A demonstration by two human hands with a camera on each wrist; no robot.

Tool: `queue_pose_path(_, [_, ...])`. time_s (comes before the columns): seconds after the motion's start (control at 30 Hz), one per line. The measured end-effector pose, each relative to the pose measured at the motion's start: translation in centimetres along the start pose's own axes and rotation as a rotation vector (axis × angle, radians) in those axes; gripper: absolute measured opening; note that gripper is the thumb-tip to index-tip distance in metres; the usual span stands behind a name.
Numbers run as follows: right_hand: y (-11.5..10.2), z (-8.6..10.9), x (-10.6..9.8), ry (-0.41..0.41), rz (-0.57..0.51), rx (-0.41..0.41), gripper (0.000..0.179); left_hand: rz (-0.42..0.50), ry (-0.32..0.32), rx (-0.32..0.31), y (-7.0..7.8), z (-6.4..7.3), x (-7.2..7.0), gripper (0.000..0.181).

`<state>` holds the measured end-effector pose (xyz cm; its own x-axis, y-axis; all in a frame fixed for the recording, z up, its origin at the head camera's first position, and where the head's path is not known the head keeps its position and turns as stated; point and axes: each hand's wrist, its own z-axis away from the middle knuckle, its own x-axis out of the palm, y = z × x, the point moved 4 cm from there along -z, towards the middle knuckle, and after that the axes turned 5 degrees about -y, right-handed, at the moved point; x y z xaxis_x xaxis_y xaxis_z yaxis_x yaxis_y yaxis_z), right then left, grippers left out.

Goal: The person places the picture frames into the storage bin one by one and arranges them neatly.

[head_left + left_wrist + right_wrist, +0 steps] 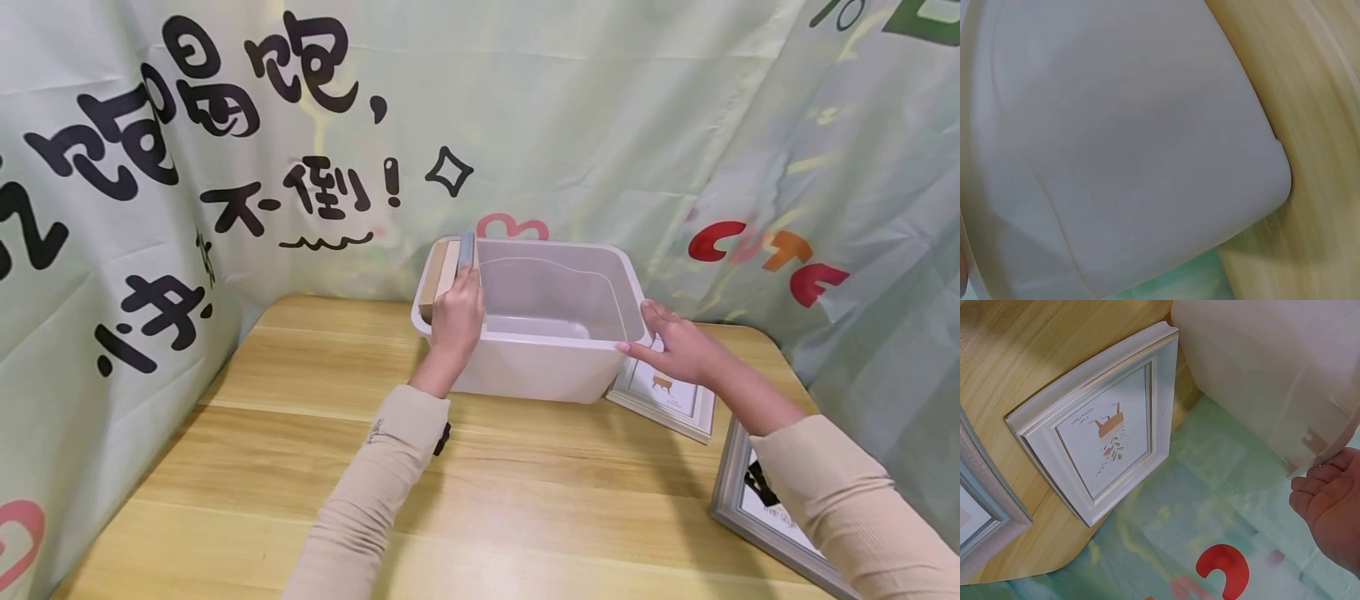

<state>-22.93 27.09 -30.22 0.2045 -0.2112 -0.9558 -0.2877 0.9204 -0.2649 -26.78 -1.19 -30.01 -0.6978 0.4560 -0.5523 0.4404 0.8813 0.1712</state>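
Left hand (pixel 457 312) grips two upright frames (pixel 450 271), one wooden and one grey, at the left wall of the white bin (pixel 540 367) at the back of the table (pixel 300 467). Right hand (pixel 675 346), fingers straight, steadies the bin's right rim. Frames look light, stiff, likely glazed and breakable; best held by their edges. A white frame (pixel 1100 428) lies beside the bin

A wooden worktop (pixel 525 500) is enclosed by pale green fabric backdrops (pixel 600 125), printed with black characters at 10 o'clock and red-orange letters at 3 o'clock.
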Motion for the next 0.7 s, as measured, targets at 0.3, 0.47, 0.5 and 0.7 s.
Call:
queue_pose_path(0.3, [-0.15, 0.02, -0.01, 0.001, 0.004, 0.003, 0.087, -0.052, -0.114, -0.043, 0.14, -0.09, 0.08, 0.016])
queue_pose_path(0.47, [-0.22, 0.0, -0.06, 0.003, 0.002, 0.003, 0.088, -0.116, -0.216, -0.045, 0.51, -0.07, -0.17, 0.018])
queue_pose_path(0.5, [-0.23, 0.01, -0.08, 0.005, 0.002, 0.003, 0.088, -0.129, -0.245, -0.04, 0.59, -0.05, -0.21, 0.02])
queue_pose_path(0.7, [-0.3, 0.16, -0.06, 0.007, 0.003, 0.003, 0.087, -0.187, -0.363, 0.003, 0.88, 0.05, -0.68, 0.025])
